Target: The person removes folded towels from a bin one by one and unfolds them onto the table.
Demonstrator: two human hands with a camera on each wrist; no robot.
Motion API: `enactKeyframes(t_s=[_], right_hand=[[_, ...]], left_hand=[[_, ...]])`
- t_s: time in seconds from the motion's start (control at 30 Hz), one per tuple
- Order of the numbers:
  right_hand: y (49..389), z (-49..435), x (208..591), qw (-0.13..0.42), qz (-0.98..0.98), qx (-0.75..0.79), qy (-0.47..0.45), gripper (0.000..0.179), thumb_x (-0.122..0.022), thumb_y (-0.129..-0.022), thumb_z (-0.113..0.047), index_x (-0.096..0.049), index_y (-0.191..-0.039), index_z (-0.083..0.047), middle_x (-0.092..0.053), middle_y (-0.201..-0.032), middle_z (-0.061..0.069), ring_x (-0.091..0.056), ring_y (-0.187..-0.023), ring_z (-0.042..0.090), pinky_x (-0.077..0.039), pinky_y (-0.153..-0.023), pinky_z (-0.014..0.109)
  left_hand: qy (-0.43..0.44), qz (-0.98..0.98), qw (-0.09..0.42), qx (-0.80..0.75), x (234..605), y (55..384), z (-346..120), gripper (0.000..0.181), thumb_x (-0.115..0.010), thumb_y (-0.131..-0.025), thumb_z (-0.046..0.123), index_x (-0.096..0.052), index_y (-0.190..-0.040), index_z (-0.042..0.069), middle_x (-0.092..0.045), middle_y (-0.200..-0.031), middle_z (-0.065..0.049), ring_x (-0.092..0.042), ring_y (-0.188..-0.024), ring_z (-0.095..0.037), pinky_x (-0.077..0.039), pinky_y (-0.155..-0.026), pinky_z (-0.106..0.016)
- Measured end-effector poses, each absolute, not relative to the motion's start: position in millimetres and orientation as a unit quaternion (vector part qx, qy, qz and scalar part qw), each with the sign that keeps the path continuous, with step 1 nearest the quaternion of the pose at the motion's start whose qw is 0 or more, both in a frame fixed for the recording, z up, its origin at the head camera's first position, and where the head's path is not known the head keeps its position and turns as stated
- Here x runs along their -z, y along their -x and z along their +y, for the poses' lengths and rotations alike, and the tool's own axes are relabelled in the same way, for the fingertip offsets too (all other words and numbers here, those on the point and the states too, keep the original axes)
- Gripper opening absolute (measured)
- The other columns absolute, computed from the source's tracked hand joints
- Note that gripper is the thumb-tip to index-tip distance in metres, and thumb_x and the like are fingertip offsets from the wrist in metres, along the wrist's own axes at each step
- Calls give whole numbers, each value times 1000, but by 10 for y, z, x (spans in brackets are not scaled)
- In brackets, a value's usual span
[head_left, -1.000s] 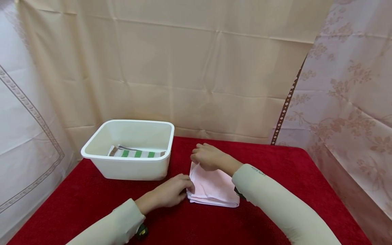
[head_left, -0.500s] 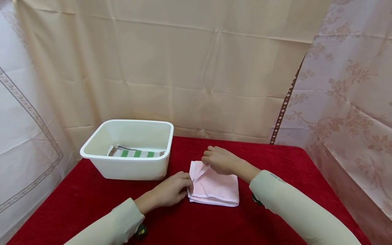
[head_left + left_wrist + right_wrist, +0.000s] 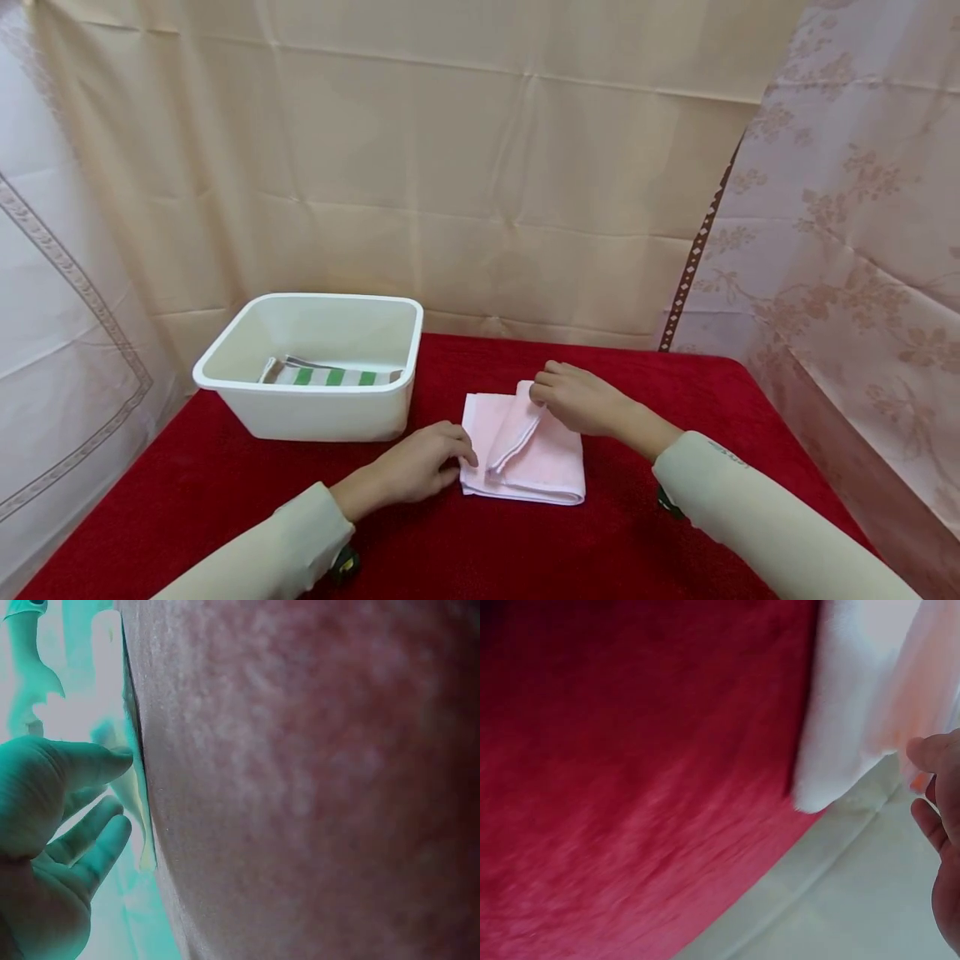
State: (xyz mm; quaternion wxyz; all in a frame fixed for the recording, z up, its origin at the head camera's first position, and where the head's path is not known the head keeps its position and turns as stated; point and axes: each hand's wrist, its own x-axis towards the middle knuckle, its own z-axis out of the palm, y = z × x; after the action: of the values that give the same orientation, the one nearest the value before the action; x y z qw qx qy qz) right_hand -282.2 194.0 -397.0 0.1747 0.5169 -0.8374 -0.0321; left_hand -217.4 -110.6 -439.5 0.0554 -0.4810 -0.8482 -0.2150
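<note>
Pinching raised flap (image 3: 516, 429) of rectangular pink cloth (image 3: 557, 460): right hand (image 3: 581, 398). Left hand (image 3: 422, 461), fingers relaxed, touches its edge. Looks part-folded: layers stacked, flap not yet flat.

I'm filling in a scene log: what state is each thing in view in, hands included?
Pink cloth: folded, top flap lifted.
Right hand: pinching that flap.
Left hand: at the cloth's left edge; gripping or merely touching, unclear.
White tub: upright, open-topped.
Striped cloth: inside the tub, partly hidden by its front wall.
Red table cover: spread under cloth and tub.
Beige curtain: hanging, creased.
</note>
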Motion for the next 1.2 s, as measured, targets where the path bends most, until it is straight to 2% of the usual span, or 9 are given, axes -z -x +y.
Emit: enactKeyframes(t_s=[0.2, 0.37, 0.53, 0.87, 1.2], right_hand=[[2775, 2132, 3965, 154, -852, 39, -499, 24, -73, -82, 5, -67, -96, -14, -66, -91, -1, -53, -86, 19, -50, -79, 32], [2758, 2336, 3976, 157, -863, 33, -480, 23, -71, -82, 6, -67, -94, -13, -67, -91, 0, -53, -85, 19, -50, -78, 33], [2756, 2553, 4025, 173, -863, 33, -473, 20, -68, -84, 6, -65, -90, -13, -66, -89, -1, -53, -83, 20, -49, -77, 33], [2725, 2913, 4081, 186, -867, 16, -462, 23, -69, -81, 11, -66, -91, -10, -67, -91, 1, -55, -84, 19, -50, -76, 34], [2714, 3184, 4196, 169, -892, 8, -419, 24, -66, -82, 12, -67, -91, -10, -68, -92, 1, -56, -86, 20, -51, -77, 36]], left_hand=[[493, -852, 24, 177, 4378, 2170, -1090, 23, -69, -86, -2, -80, -98, 15, -69, -96, 5, -61, -96, -10, -52, -88, -24], [491, -855, -3, 170, 4367, 2169, -1082, 23, -69, -87, 0, -81, -97, 16, -69, -95, 7, -61, -95, -8, -51, -87, -22], [491, -853, -6, 176, 4365, 2175, -1085, 22, -70, -86, 0, -80, -96, 16, -68, -93, 8, -60, -94, -6, -51, -87, -22], [476, -859, -27, 188, 4392, 2200, -1086, 23, -69, -87, 1, -81, -97, 18, -69, -95, 10, -59, -94, -5, -51, -86, -22], [461, -864, -52, 193, 4383, 2218, -1083, 23, -70, -89, 2, -81, -100, 19, -68, -96, 11, -58, -95, -4, -52, -88, -24]])
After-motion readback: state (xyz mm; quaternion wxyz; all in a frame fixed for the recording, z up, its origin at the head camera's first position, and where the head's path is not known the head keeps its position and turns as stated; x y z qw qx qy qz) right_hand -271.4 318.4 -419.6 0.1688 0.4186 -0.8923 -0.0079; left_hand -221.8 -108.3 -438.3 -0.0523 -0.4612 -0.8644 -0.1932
